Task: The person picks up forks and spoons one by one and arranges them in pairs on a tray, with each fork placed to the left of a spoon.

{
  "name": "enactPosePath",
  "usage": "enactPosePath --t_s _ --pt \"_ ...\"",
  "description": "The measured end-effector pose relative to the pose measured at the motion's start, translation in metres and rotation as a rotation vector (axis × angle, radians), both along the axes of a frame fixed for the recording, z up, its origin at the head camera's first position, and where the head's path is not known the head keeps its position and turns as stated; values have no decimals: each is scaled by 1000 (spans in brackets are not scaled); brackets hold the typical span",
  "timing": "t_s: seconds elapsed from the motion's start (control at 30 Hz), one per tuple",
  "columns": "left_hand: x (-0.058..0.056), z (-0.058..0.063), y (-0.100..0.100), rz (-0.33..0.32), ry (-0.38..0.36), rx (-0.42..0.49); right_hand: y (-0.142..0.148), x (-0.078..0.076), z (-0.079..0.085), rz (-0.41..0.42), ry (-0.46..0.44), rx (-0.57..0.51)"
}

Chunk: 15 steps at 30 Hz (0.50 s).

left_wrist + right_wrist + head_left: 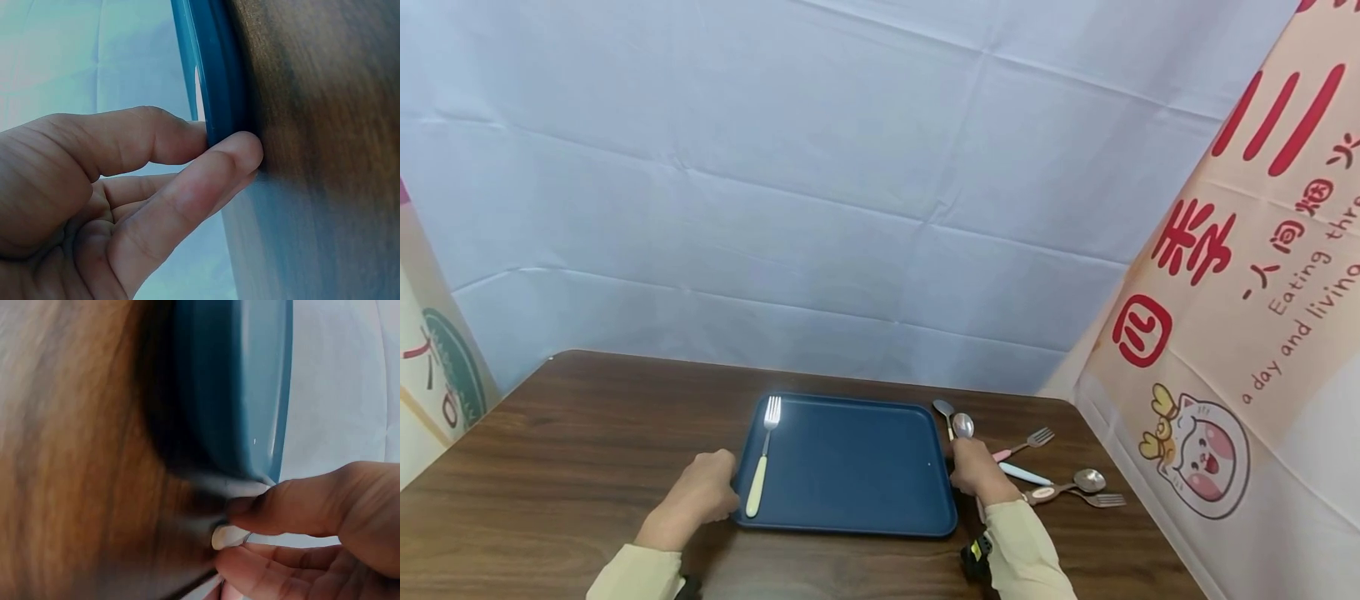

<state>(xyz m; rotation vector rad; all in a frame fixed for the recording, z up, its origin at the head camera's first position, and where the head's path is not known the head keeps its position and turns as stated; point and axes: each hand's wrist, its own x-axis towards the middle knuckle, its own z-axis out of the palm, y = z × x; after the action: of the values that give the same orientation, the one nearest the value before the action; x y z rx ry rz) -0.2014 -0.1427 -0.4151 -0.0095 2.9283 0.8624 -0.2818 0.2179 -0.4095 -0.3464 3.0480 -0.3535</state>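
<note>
A dark blue rectangular tray (857, 467) lies on the wooden table, with a pale-green-handled fork (758, 479) along its left side. My left hand (703, 490) pinches the tray's left rim, one finger over the edge and another against its outer side (220, 75). Beside the tray's right edge, my right hand (976, 468) has thumb and fingertips around the cream handle end of a spoon (226, 536). Two spoon heads (962, 426) show just beyond this hand, which hides much of their handles. Something pink shows below the fingers in the right wrist view.
Right of my right hand lie a pink-handled fork (1037, 437), a light blue handle (1024, 475), a brown-handled spoon (1088, 481) and another fork (1105, 500), some overlapping. A pale cloth wall (820, 208) stands behind the table, and a printed banner (1217, 350) at the right.
</note>
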Motion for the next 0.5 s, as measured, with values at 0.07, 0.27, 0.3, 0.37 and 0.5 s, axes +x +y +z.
enactPosePath --t_s 0.07,0.27,0.3,0.37,0.5 --pt "0 0 0 1 -1 2 1 1 0 2 0 10" --pt "1 1 1 4 -9 9 6 4 0 -34 -43 -20" --pt "1 1 1 5 -11 9 7 5 -1 -41 -51 -29" --pt "1 2 1 4 -12 9 9 5 0 -56 -67 -41" --pt "1 1 1 1 -8 12 11 7 0 -71 -80 -52"
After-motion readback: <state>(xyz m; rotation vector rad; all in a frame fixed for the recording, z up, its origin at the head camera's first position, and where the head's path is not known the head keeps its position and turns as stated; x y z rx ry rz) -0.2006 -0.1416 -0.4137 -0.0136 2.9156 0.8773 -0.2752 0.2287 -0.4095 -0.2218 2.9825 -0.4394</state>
